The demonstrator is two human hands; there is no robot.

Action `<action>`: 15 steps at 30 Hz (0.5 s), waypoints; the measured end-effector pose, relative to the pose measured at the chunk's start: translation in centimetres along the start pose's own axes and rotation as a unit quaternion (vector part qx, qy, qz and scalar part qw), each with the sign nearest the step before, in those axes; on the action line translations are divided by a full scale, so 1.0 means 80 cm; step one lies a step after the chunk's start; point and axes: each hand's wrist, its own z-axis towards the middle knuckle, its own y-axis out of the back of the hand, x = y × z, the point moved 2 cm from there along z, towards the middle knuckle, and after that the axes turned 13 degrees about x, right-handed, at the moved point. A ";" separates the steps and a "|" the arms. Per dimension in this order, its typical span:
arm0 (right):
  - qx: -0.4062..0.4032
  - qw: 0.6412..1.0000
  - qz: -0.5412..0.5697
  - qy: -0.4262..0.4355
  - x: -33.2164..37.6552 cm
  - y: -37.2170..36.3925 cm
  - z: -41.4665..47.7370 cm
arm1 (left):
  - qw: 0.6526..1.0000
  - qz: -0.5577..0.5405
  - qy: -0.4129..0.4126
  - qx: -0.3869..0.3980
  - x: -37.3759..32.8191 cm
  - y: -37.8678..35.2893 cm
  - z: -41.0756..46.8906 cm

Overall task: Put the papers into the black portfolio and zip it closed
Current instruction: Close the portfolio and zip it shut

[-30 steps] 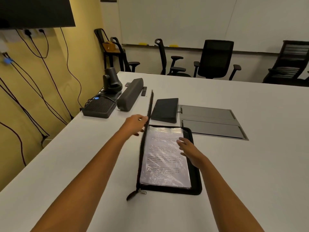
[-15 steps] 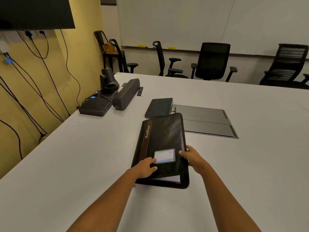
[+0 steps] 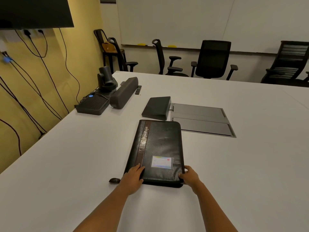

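Squarely — portfolio (image 3: 158, 148) between 2 hands (image 3: 133, 177) (image 3: 190, 176).

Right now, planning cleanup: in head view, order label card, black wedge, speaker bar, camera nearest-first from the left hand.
1. label card, just right of left hand
2. black wedge, beyond portfolio
3. speaker bar, far left
4. camera, behind it

The black portfolio (image 3: 160, 144) lies flat on the white table (image 3: 66, 164), cover folded down, a pale label card (image 3: 161, 162) showing near its front edge. The left hand (image 3: 133, 177) presses flat on the near left corner, and the right hand (image 3: 190, 177) grips the near right corner, thumb on top. The zipper pull (image 3: 114, 180) sits on the table just left of the left hand. Beyond the portfolio, a dark wedge-shaped device (image 3: 157, 107) lies beside grey hatch panels (image 3: 200, 119).
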 end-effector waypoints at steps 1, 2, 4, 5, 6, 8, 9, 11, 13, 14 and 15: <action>-0.007 1.000 -0.003 -0.001 -0.004 -0.002 0.000 | 1.000 0.006 -0.001 -0.017 0.006 -0.004 -0.002; -0.013 1.000 -0.006 -0.003 -0.008 -0.005 0.000 | 0.999 0.014 -0.001 -0.030 0.012 -0.007 -0.004; -0.024 1.000 -0.008 -0.006 -0.016 -0.010 0.001 | 0.999 0.025 -0.003 -0.047 0.024 -0.012 -0.008; -0.030 0.999 -0.011 -0.006 -0.019 -0.012 0.001 | 0.998 0.029 -0.005 -0.050 0.029 -0.014 -0.010; -0.038 0.999 -0.018 -0.004 -0.022 -0.015 0.001 | 0.998 0.031 -0.007 -0.051 0.033 -0.016 -0.011; -0.063 0.997 -0.040 0.003 -0.024 -0.019 0.000 | 0.998 0.032 -0.013 -0.047 0.037 -0.018 -0.012; -0.078 0.995 -0.054 0.008 -0.025 -0.022 -0.001 | 0.998 0.032 -0.014 -0.046 0.038 -0.019 -0.012; -0.108 0.990 -0.083 0.020 -0.024 -0.028 -0.003 | 0.998 0.033 -0.017 -0.045 0.039 -0.022 -0.012; -0.136 0.985 -0.098 0.029 -0.024 -0.035 -0.004 | 0.998 0.037 -0.019 -0.046 0.040 -0.024 -0.009; -0.146 0.984 -0.099 0.029 -0.024 -0.037 -0.004 | 0.998 0.039 -0.021 -0.046 0.041 -0.024 -0.008; -0.153 0.984 -0.093 0.024 -0.023 -0.038 -0.005 | 0.998 0.039 -0.024 -0.045 0.041 -0.024 -0.008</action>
